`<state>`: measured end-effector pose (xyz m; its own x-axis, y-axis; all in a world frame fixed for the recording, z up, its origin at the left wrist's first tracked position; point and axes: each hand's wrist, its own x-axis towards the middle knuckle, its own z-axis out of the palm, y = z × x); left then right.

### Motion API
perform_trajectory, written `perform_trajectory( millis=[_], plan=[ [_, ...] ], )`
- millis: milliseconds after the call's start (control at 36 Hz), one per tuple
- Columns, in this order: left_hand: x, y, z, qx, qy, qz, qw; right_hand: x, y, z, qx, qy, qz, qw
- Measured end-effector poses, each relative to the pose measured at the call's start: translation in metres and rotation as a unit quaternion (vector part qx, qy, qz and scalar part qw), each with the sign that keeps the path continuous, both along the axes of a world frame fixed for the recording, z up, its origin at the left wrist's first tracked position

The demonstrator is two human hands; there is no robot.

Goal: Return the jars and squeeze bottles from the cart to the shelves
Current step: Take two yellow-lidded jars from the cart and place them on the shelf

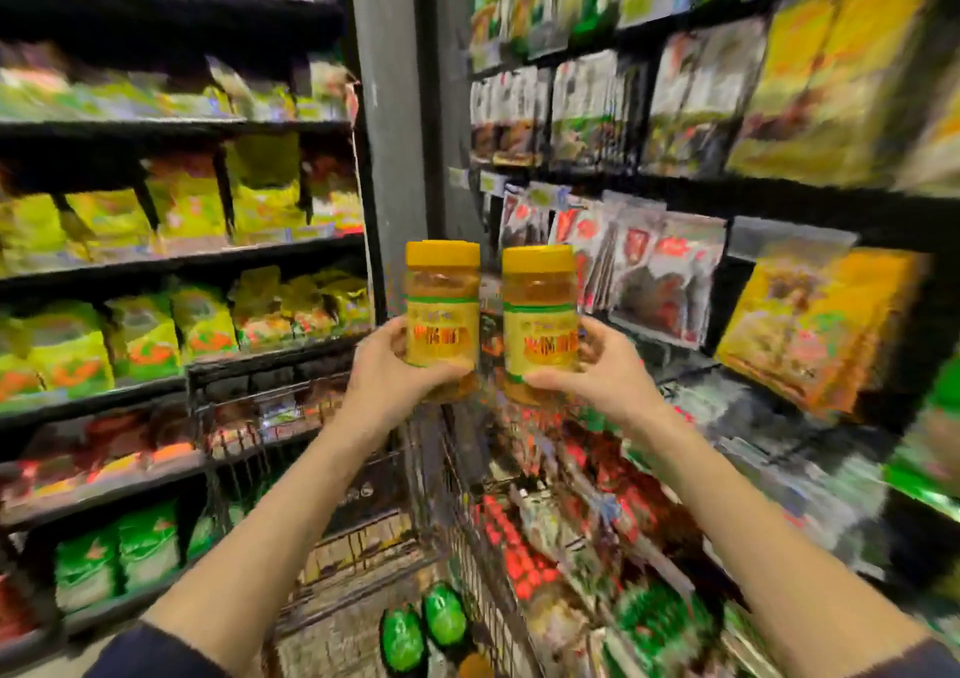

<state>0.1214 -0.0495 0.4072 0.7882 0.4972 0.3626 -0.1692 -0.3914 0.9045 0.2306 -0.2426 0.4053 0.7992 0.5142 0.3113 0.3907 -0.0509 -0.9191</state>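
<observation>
Two jars held upright, just apart, above cart (270, 396): left grip (387, 373) curled round left jar (442, 313), right grip (597, 370) curled round right jar (540, 324). Shelves (182, 259) both sides, blurred.

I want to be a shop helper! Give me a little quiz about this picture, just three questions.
1. True or false: the left hand and the right hand each hold one jar.
2. The left jar and the right jar have lids of which colour? A red, B yellow, C blue.
3. Fill in: below the jars stands a wire ___.

Key: 1 true. 2 B. 3 cart.
</observation>
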Motion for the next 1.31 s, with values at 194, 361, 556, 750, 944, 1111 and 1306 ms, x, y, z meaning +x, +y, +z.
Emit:
perform_trajectory(
  millis=[194,361,556,750,944,1111,1306],
  plan=[
    [-0.004,-0.053,0.024,-0.002,-0.040,-0.138,0.990,-0.058,-0.072,0.023,0.025,-0.008,-0.141,0.990],
    [-0.011,-0.126,0.035,-0.002,-0.039,-0.278,0.960,-0.121,-0.150,0.032,0.012,-0.024,-0.271,0.962],
    [-0.033,-0.245,0.042,-0.019,-0.031,-0.427,0.904,-0.213,-0.254,0.038,0.012,-0.043,-0.431,0.901],
    [-0.082,-0.377,0.041,-0.023,-0.038,-0.557,0.829,-0.327,-0.359,0.044,0.012,-0.060,-0.565,0.823],
    [-0.160,-0.518,0.041,-0.018,-0.061,-0.651,0.756,-0.444,-0.461,0.045,-0.025,-0.072,-0.674,0.735],
    [-0.240,-0.636,0.043,-0.046,-0.056,-0.711,0.699,-0.543,-0.543,0.048,-0.052,-0.073,-0.729,0.678],
    [-0.318,-0.740,0.044,-0.056,-0.032,-0.764,0.642,-0.640,-0.612,0.056,-0.061,-0.077,-0.784,0.613]
  ],
)
